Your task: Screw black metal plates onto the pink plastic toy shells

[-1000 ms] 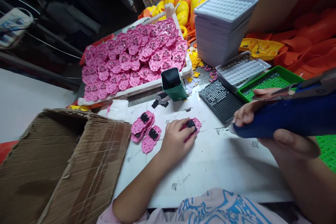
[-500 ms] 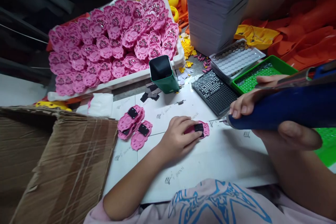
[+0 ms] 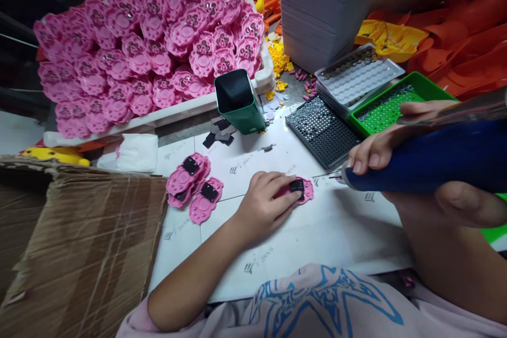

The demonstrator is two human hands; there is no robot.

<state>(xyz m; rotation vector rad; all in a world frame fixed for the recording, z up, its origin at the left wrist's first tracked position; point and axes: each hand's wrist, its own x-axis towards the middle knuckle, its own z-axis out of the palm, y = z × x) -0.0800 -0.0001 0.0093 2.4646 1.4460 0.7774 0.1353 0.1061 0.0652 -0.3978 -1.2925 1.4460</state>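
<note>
1. The left hand [image 3: 259,200] is palm down, its fingers half bent and a little spread. It has hold of the pink part [image 3: 308,190], pressing it on the white sheet [image 3: 328,237]. Where the thumb is, one cannot tell.

2. The pink part lies under and just beyond these fingertips, at their right side. Its long axis goes roughly from left to right, and its right end is uncovered. A black cover [image 3: 296,185] sits on it, partly below the fingers.

3. The right hand [image 3: 374,153] is closed around the blue tool [image 3: 428,161]. The tip [image 3: 336,175] points to the left — toward the right end of the pink part, near but not touching. So the left hand is the nearer one (it is in contact), and the tool comes from the opposite side.

4. Behind the tip is the black tray [image 3: 336,140], beside the green tray [image 3: 390,119]. The green cup [image 3: 242,116] stands beyond the left hand; three other pink pieces [image 3: 200,210] lie to its left, two of them overlapping.
</note>
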